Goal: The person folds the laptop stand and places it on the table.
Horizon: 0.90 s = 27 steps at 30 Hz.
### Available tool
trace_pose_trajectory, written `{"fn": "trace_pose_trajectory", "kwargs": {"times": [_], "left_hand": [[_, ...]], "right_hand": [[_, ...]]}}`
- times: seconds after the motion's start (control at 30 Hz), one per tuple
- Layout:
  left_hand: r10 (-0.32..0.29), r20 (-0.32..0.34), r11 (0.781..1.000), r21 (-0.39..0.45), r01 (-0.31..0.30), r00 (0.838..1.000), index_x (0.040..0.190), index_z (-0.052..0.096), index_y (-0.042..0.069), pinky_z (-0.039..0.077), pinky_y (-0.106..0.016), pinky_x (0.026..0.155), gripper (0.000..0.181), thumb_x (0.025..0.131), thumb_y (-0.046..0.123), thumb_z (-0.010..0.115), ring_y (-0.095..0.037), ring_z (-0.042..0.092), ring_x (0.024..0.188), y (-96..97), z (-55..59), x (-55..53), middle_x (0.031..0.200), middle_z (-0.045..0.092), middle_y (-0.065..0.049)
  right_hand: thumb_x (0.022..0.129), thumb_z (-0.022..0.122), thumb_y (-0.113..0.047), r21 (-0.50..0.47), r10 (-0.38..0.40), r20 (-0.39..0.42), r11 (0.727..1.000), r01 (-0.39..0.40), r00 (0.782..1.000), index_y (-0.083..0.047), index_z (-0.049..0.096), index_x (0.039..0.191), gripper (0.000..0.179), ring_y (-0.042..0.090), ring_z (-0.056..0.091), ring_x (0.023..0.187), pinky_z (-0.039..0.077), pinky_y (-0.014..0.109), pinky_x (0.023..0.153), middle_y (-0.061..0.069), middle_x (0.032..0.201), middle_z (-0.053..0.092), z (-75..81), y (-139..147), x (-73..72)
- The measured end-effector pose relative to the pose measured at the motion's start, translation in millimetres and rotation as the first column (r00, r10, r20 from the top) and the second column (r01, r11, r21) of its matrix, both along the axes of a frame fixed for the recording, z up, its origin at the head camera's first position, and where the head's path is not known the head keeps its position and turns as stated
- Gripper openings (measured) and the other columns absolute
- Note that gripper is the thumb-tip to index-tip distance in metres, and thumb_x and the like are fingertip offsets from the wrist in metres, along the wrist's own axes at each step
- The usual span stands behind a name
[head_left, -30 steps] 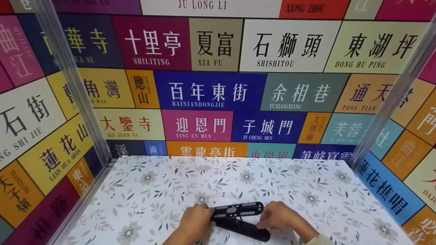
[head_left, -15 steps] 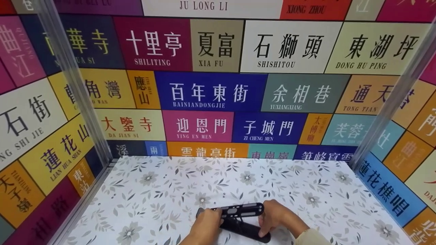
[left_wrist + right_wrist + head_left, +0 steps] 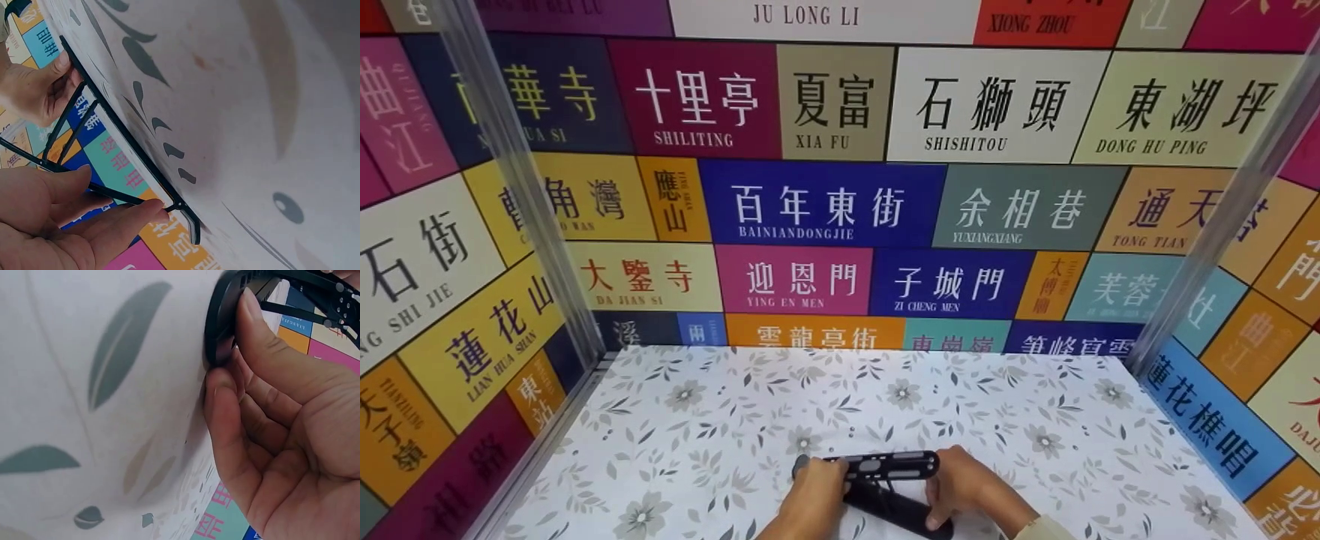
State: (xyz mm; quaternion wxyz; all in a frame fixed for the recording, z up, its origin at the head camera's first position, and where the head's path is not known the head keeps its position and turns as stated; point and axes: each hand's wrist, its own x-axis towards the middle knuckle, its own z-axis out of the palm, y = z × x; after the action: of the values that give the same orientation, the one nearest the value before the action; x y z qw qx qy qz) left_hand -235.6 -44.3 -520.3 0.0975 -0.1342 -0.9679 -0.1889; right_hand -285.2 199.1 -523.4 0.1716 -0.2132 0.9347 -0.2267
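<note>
A black folding laptop stand point(image 3: 889, 468) with grey pads is near the table's front edge. Its upper panel is raised at an angle over the lower panel point(image 3: 896, 510), with thin struts point(image 3: 62, 126) between them. My left hand point(image 3: 814, 495) pinches the upper panel towards the hinged left end; thumb and fingers lie either side of it in the left wrist view. At the other end, my right hand point(image 3: 966, 484) grips the tip of the lower panel. In the right wrist view its thumb point(image 3: 256, 318) presses on that rounded end point(image 3: 219, 332), with the fingertips beneath.
A white cloth with a grey floral print point(image 3: 720, 420) covers the table. Panels with large coloured lettering point(image 3: 825, 202) rise behind and at both sides. Clear upright corner strips point(image 3: 547, 225) stand at the back left and right.
My left hand has slid right along the stand, from its left end onto the upper panel. My right thumb has moved down to the lower panel's tip. The stand's angle looks about the same.
</note>
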Motion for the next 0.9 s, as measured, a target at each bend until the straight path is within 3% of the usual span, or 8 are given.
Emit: {"fn": "trace_pose_trajectory", "kwargs": {"times": [0.23,0.37,0.53,0.7,0.8,0.9], "left_hand": [[-0.081,-0.014,0.995,0.055,0.082,0.997,0.083,0.065,0.010,0.052,-0.036,0.063,0.007,0.078,0.008,0.069,-0.025,0.065,0.078,-4.1,1.0,-3.4,0.084,0.066,-0.013],[-0.084,-0.005,0.993,0.081,0.084,0.996,0.080,0.064,0.013,0.052,-0.035,0.069,0.008,0.079,0.006,0.067,-0.020,0.062,0.081,-4.7,-0.6,-6.6,0.086,0.064,-0.009],[-0.081,0.046,0.991,0.110,0.076,0.996,0.082,0.065,0.017,0.052,-0.034,0.078,0.010,0.080,0.008,0.067,-0.017,0.061,0.087,-5.0,-0.3,-10.9,0.087,0.064,-0.006],[-0.095,0.026,0.990,0.111,0.092,0.995,0.090,0.070,0.018,0.052,-0.033,0.074,0.016,0.078,0.007,0.069,-0.016,0.060,0.082,-7.6,-1.5,-14.9,0.084,0.065,-0.004],[-0.140,-0.004,0.984,0.112,0.139,0.990,0.087,0.070,0.017,0.053,-0.031,0.070,0.015,0.077,0.007,0.070,-0.015,0.062,0.079,-10.3,-3.0,-19.2,0.081,0.067,-0.002],[-0.192,-0.013,0.974,0.122,0.192,0.981,0.088,0.071,0.016,0.053,-0.029,0.069,0.015,0.077,0.006,0.070,-0.013,0.064,0.078,-14.0,-4.1,-23.9,0.081,0.069,0.001]], "right_hand": [[0.049,0.090,-0.022,-0.027,0.020,-0.040,0.999,-0.021,0.999,-0.017,0.067,0.061,0.026,0.007,0.053,0.044,0.042,0.023,0.044,-0.012,0.051,0.059,-3.0,2.6,5.3],[0.047,0.090,-0.022,-0.075,0.021,-0.091,0.997,-0.027,0.996,-0.016,0.066,0.057,0.027,0.003,0.049,0.039,0.041,0.022,0.040,-0.014,0.046,0.056,-6.2,2.6,12.1],[0.047,0.089,-0.020,-0.105,0.006,-0.083,0.994,-0.015,0.996,-0.015,0.064,0.057,0.027,0.003,0.048,0.038,0.041,0.023,0.038,-0.013,0.046,0.055,-7.3,0.0,18.6],[0.049,0.089,-0.019,-0.119,0.012,-0.078,0.993,-0.021,0.997,-0.013,0.065,0.059,0.027,0.003,0.049,0.038,0.042,0.023,0.037,-0.013,0.046,0.055,-7.7,-3.0,23.1],[0.047,0.087,-0.017,-0.135,0.018,-0.083,0.990,-0.029,0.996,-0.012,0.065,0.058,0.025,0.002,0.048,0.039,0.042,0.023,0.038,-0.013,0.046,0.055,-8.2,-4.8,25.8],[0.043,0.084,-0.015,-0.182,-0.024,-0.060,0.983,0.013,0.998,-0.011,0.066,0.057,0.024,0.005,0.047,0.040,0.041,0.025,0.037,-0.009,0.047,0.056,-6.7,-8.8,32.1]]}}
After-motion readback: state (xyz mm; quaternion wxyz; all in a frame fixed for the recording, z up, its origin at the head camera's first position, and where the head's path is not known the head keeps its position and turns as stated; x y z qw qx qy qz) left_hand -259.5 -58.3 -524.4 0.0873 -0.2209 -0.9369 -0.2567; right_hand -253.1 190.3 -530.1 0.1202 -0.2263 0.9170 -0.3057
